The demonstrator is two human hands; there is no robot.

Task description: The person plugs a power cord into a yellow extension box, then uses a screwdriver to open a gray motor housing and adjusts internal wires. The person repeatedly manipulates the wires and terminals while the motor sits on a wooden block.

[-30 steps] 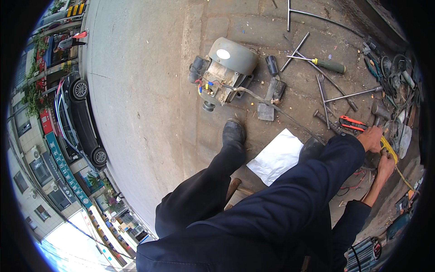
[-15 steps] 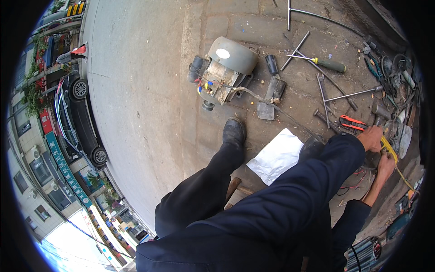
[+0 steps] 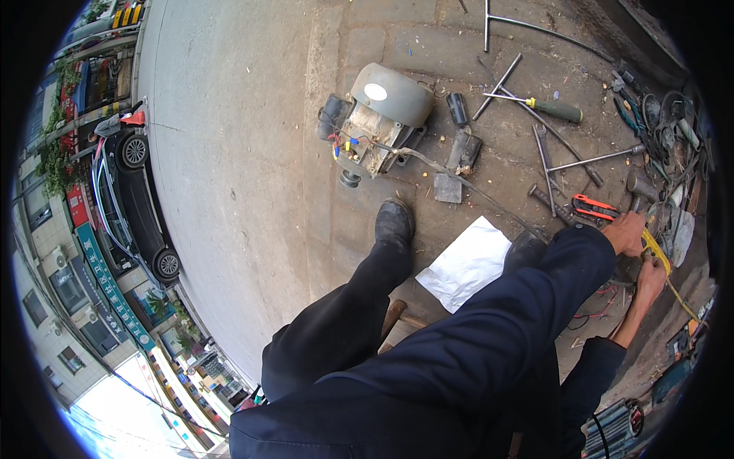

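My left hand [image 3: 625, 233] and my right hand [image 3: 651, 277] are close together at the right side, by a pile of tools and scrap. Fingers of both are closed on a long yellow strip [image 3: 655, 251], whose thin tail runs down past my right hand. The strip's exact kind is unclear, and my fingers partly hide it. Just beside my left hand lies an orange-red utility knife [image 3: 595, 206]. A hammer [image 3: 642, 186] rests close above that hand.
An electric motor [image 3: 391, 115] with loose wires stands on the paving, its cable [image 3: 466, 182] running toward my foot. White paper [image 3: 468, 264] lies between my boots. A screwdriver [image 3: 556, 109] and T-handle wrenches [image 3: 596, 158] are scattered at upper right. A dark car [image 3: 138, 203] stands across the road.
My hands and the yellow strip look almost unchanged. Across the road, a person with something red has moved down the picture, closer to the car.
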